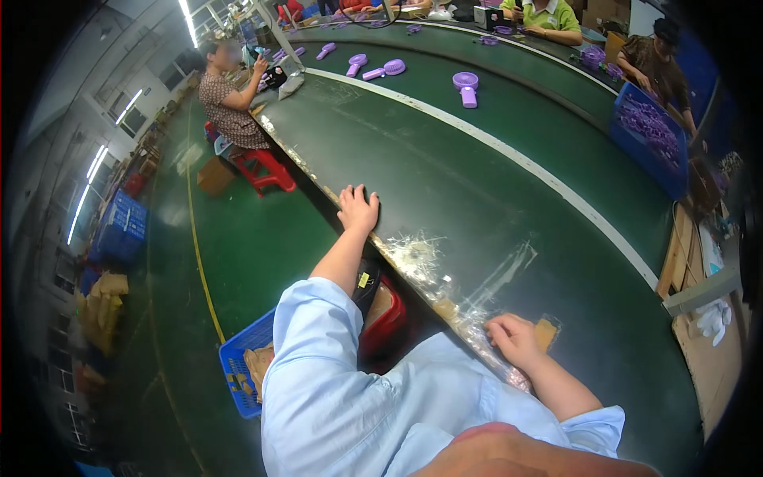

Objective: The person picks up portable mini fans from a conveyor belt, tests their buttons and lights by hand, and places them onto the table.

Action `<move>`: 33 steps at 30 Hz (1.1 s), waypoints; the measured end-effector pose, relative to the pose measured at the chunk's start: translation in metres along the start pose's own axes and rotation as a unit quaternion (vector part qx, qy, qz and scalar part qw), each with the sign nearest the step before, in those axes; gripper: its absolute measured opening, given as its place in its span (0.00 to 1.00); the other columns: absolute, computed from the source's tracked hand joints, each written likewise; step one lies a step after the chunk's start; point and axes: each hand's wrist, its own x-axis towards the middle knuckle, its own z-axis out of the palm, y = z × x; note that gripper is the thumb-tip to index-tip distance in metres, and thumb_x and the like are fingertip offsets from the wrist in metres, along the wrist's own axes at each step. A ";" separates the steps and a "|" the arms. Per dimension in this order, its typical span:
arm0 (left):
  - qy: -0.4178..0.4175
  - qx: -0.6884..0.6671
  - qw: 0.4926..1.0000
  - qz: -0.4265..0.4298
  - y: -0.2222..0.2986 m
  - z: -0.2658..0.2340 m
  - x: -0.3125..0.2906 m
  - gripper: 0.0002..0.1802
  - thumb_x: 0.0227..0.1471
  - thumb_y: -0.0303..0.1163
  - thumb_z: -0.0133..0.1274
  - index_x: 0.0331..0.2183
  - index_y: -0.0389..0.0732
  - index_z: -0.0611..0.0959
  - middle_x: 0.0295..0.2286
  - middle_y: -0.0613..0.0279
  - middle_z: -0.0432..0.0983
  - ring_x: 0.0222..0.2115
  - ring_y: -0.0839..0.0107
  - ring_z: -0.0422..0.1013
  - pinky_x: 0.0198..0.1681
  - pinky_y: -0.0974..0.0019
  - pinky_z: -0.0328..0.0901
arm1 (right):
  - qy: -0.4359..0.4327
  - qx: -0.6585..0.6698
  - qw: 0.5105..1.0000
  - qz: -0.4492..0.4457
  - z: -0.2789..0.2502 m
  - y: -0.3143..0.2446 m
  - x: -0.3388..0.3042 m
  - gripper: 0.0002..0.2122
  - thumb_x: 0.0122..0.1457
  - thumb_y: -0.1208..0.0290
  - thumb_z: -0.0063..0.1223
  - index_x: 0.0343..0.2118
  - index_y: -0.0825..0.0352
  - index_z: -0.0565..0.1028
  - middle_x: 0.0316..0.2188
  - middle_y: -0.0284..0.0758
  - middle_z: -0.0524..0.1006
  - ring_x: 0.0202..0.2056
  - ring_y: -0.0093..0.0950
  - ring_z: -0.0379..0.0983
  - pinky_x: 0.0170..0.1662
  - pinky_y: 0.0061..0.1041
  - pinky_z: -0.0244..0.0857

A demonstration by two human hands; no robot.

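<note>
My left hand (358,210) lies on the edge of the dark work table (413,171), fingers spread and nothing in them. Lower right, my right hand (513,338) rests at the near edge on clear tape (486,316). Its fingers are curled together, and their undersides are hidden, so I cannot make out what they hold, if anything. A brown tape patch (545,334) is stuck to the tabletop beside it. Crumpled, whitish tape (417,256) covers the edge between my hands.
Beyond a white strip (509,151), several purple handheld fans, one nearest (466,89), lie on the green belt. A seated person (230,95) works at far left. A blue crate (648,139) of purple parts stands right. Below are a red stool (383,322) and blue basket (238,366).
</note>
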 end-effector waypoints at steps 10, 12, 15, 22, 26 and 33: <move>-0.022 0.043 0.998 0.043 0.048 0.001 -0.082 0.33 0.49 0.49 0.45 0.55 0.52 0.59 0.56 0.52 0.48 0.58 0.54 0.45 0.51 0.34 0.48 | -0.018 0.007 0.998 -0.061 -0.010 0.017 0.005 0.07 0.53 0.70 0.50 0.27 0.68 0.74 0.22 0.40 0.74 0.23 0.33 0.71 0.27 0.26 0.64; -0.044 0.024 0.998 0.050 0.047 0.000 -0.102 0.32 0.50 0.48 0.45 0.55 0.49 0.60 0.56 0.51 0.50 0.57 0.54 0.46 0.52 0.40 0.50 | -0.030 0.033 0.998 -0.049 -0.013 0.014 0.004 0.07 0.53 0.69 0.49 0.27 0.68 0.74 0.22 0.40 0.73 0.23 0.33 0.71 0.27 0.26 0.63; -0.016 -0.003 0.998 0.054 0.037 0.002 -0.101 0.32 0.50 0.47 0.45 0.54 0.45 0.60 0.54 0.50 0.53 0.57 0.53 0.48 0.54 0.47 0.51 | -0.053 0.055 0.996 -0.037 -0.016 0.007 0.004 0.07 0.54 0.69 0.49 0.27 0.68 0.74 0.21 0.39 0.73 0.22 0.32 0.70 0.27 0.26 0.63; 0.023 -0.040 0.996 0.082 0.041 -0.002 -0.096 0.27 0.50 0.44 0.47 0.49 0.40 0.67 0.52 0.51 0.58 0.55 0.54 0.52 0.56 0.56 0.51 | -0.057 0.060 0.995 -0.058 -0.012 0.016 0.010 0.07 0.54 0.69 0.48 0.26 0.68 0.73 0.22 0.40 0.73 0.24 0.35 0.70 0.28 0.29 0.63; 0.053 -0.046 0.993 0.091 0.035 -0.001 -0.099 0.22 0.49 0.41 0.49 0.45 0.40 0.71 0.50 0.50 0.60 0.52 0.53 0.55 0.56 0.57 0.50 | -0.047 0.026 0.995 -0.088 -0.012 0.008 0.014 0.07 0.54 0.69 0.49 0.26 0.68 0.73 0.22 0.41 0.73 0.25 0.38 0.71 0.28 0.30 0.63; 0.027 -0.055 0.995 0.076 0.038 -0.004 -0.102 0.24 0.49 0.42 0.47 0.46 0.40 0.70 0.52 0.50 0.58 0.55 0.53 0.51 0.55 0.54 0.51 | -0.043 0.036 0.996 -0.064 -0.011 0.011 0.012 0.07 0.53 0.68 0.49 0.27 0.68 0.74 0.21 0.40 0.73 0.23 0.34 0.71 0.27 0.27 0.63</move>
